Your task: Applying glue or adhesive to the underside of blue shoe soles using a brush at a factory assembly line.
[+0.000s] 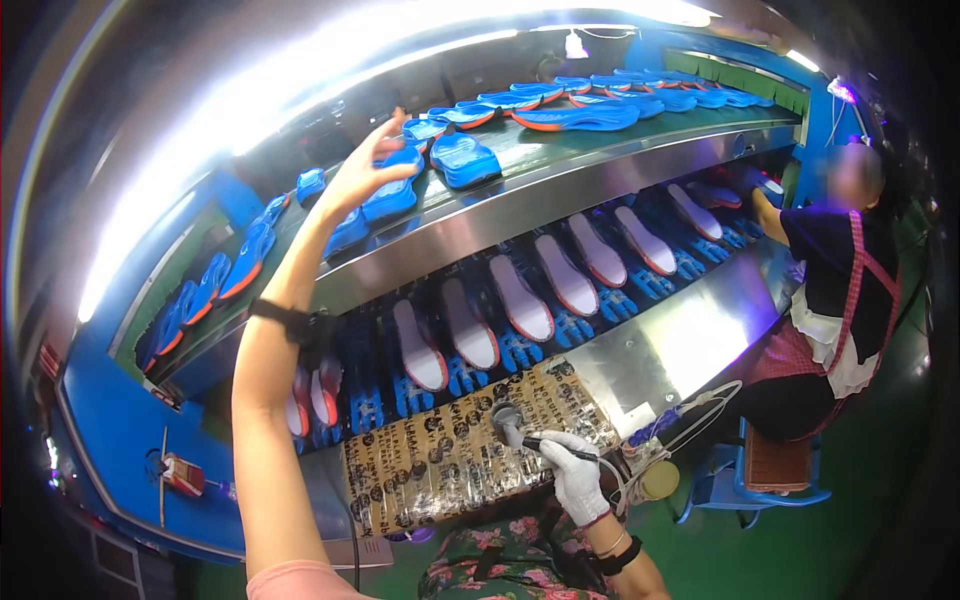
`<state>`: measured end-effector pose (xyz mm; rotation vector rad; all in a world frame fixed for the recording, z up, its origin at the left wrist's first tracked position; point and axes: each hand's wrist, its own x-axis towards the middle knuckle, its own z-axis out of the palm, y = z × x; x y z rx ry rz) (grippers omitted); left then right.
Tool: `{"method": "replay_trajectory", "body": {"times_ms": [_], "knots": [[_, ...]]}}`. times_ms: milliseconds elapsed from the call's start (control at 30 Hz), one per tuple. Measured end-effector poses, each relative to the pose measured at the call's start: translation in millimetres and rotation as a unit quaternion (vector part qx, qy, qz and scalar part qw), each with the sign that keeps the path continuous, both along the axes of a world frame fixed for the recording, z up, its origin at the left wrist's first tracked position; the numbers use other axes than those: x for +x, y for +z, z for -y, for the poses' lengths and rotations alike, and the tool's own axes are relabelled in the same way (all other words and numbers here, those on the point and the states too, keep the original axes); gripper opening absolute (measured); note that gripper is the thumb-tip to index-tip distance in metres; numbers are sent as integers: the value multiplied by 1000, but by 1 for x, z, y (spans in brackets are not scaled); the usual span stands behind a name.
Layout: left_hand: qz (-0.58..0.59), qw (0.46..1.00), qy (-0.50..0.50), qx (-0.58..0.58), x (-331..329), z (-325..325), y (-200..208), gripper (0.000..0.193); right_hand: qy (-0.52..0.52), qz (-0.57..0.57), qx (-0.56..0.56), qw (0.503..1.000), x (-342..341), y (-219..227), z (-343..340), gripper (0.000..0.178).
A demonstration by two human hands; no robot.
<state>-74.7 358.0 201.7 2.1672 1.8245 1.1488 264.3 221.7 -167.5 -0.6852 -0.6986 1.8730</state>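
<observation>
My bare left hand (368, 172) is raised over the upper belt, fingers apart and nothing visibly gripped. Right beside it lie blue shoe soles with orange edges, one of them a blue sole (392, 195) partly behind my hand; whether I touch it I cannot tell. My right hand (578, 475), in a white knit glove, is closed around the dark handle of a brush (510, 420). The brush's round grey head is over the taped brown board (440, 460) in front of me.
Several shoe uppers or lasts with pale bottoms (522, 300) lie on blue holders along the lower belt. More blue soles (580, 117) line the upper belt (560, 160). At the right, a co-worker (840, 270) reaches to the lower belt, near a blue stool (735, 490) and cables.
</observation>
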Motion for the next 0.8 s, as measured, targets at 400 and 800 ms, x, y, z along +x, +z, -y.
{"method": "replay_trajectory", "body": {"times_ms": [400,800], "knots": [[-130,975,179,18,-60,72,-63,57,32,-25,-10,999,-20,-2,16,15],[-93,989,77,80,47,-81,-77,67,-8,1,-21,1000,-11,-1,3,19]]}}
